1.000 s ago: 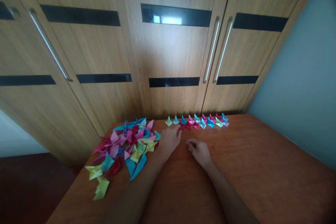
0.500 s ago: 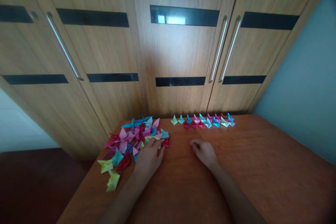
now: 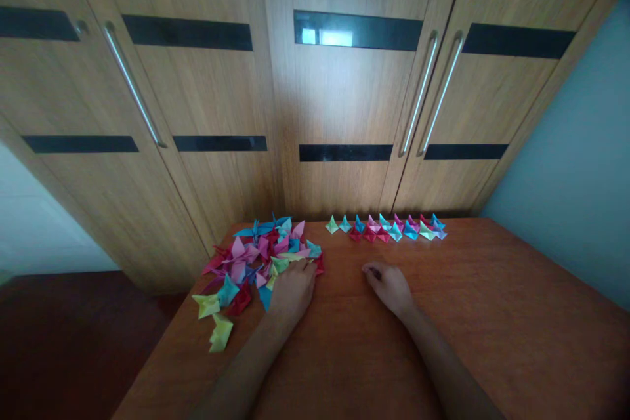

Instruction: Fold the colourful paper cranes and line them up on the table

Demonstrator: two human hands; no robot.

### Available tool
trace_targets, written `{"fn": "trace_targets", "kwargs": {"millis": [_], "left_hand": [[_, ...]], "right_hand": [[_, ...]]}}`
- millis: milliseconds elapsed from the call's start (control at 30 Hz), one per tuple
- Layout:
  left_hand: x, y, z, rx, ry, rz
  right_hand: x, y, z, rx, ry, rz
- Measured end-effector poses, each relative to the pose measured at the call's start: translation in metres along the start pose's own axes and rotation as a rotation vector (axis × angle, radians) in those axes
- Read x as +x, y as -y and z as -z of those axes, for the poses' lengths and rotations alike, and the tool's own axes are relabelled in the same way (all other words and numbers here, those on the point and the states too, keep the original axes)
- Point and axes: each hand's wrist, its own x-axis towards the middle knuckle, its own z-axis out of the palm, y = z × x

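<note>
A heap of folded paper cranes [image 3: 239, 256] in pink, red, blue, yellow and green lies on the left of the table. My left hand [image 3: 294, 285] is over the heap's right edge, its fingers bent together on a red paper crane [image 3: 320, 264], which they partly cover. To the right, my right hand [image 3: 390, 287] rests on the tabletop with its fingers curled in and nothing visible in them. Beyond it, small paper cranes [image 3: 395, 231] stand lined up in two rows near the back edge, the front row shorter.
The brown wooden table [image 3: 354, 348] backs onto a tall wooden wardrobe [image 3: 339, 190] with metal handles and dark strips. Two yellow cranes [image 3: 220, 333] lie at the heap's near left side, close to the table's left edge. A pale wall [image 3: 566, 164] is on the right.
My left hand has moved slightly right across the heap, and its fingers have drawn together at the red paper crane. My right hand stays in place. The view has shifted slightly.
</note>
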Motion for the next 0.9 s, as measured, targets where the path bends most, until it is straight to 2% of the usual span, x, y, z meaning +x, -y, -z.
{"fn": "trace_targets", "kwargs": {"millis": [67, 167, 267, 333, 500, 600, 733, 900], "left_hand": [[-0.002, 0.0, 0.002, -0.101, -0.053, -0.021], [-0.006, -0.003, 0.003, -0.368, -0.144, -0.061], [-0.01, -0.01, -0.002, -0.584, -0.165, -0.054], [-0.012, -0.015, -0.005, -0.671, -0.151, -0.029], [-0.013, -0.023, -0.005, -0.758, -0.12, -0.031], [-0.013, -0.024, -0.003, -0.759, -0.13, -0.036], [-0.013, -0.024, -0.004, -0.826, -0.166, 0.031], [-0.012, -0.027, -0.012, -1.162, -0.121, 0.187]], "right_hand": [[0.0, 0.003, 0.0, 0.072, 0.0, -0.007], [-0.001, 0.014, 0.0, 0.354, 0.045, -0.057], [-0.004, 0.029, 0.002, 0.636, 0.107, -0.091], [-0.006, 0.037, 0.004, 0.721, 0.133, -0.058], [-0.006, 0.039, 0.004, 0.759, 0.163, 0.095], [-0.005, 0.036, 0.002, 0.73, 0.191, 0.139], [-0.005, 0.036, -0.001, 0.663, 0.236, 0.142], [-0.006, 0.041, -0.004, 0.668, 0.189, 0.05]]}}
